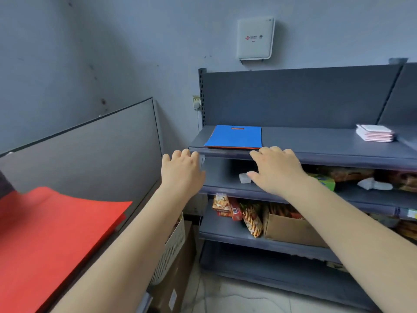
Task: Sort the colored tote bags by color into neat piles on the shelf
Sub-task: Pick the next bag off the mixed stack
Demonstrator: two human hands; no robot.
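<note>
A blue tote bag (pixel 234 137) with a cut-out handle lies flat on the top shelf (pixel 320 143) at its left end, with a thin orange-red edge showing beneath it. Red tote bags (pixel 52 233) lie spread on the surface at the lower left. My left hand (pixel 181 172) hovers just in front of the shelf's left corner, fingers loosely curled and holding nothing. My right hand (pixel 276 170) is at the shelf's front edge below the blue bag's right corner, fingers relaxed and also holding nothing.
A stack of pink-white bags (pixel 375 132) sits at the top shelf's right. Lower shelves hold snack packets (pixel 250 216), a cardboard box (pixel 291 229) and a small white object (pixel 244 178). A white slatted basket (pixel 172 249) stands below my left arm. A dark panel (pixel 90 145) leans at left.
</note>
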